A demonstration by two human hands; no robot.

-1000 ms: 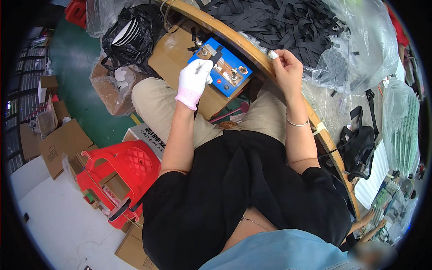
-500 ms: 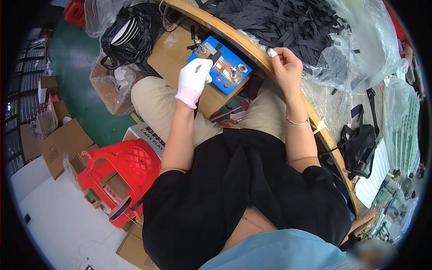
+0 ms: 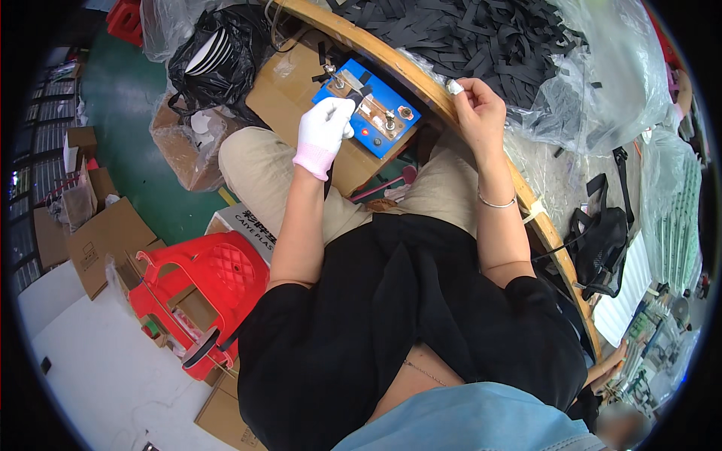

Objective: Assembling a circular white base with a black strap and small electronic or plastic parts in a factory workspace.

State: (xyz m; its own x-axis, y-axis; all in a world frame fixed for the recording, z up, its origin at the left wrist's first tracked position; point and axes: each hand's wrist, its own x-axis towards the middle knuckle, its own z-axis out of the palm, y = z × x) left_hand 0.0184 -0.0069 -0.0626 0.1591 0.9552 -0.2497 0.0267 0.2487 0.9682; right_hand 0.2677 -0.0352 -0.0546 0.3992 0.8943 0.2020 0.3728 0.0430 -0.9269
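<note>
My left hand [image 3: 325, 128], in a white glove with a pink cuff, is closed in a pinch on a black strap [image 3: 359, 96]. The strap's end lies at the wire of a small blue machine [image 3: 390, 100] with metal posts and a red light; more of it hangs below my glove. At the table's wooden edge, my bare right hand [image 3: 483, 113] has its thumb and fingers pressed together. Something small and white [image 3: 454, 87] shows at the fingertips; whether it is held or wrapped round a finger, I cannot tell.
Beyond the wooden table edge [image 3: 406, 46] lies a heap of cut black straps [image 3: 466, 37] beside clear plastic sheeting [image 3: 602, 90]. A black bag [image 3: 602, 240] rests on the table at right. Left of me are a red stool [image 3: 233, 274], a black plastic bag [image 3: 218, 83] and cardboard boxes [image 3: 109, 240].
The strap's end at the machine's wire has shifted slightly and less of it shows past the wire. Both my hands keep nearly the same place. A person at the lower right has moved a little.
</note>
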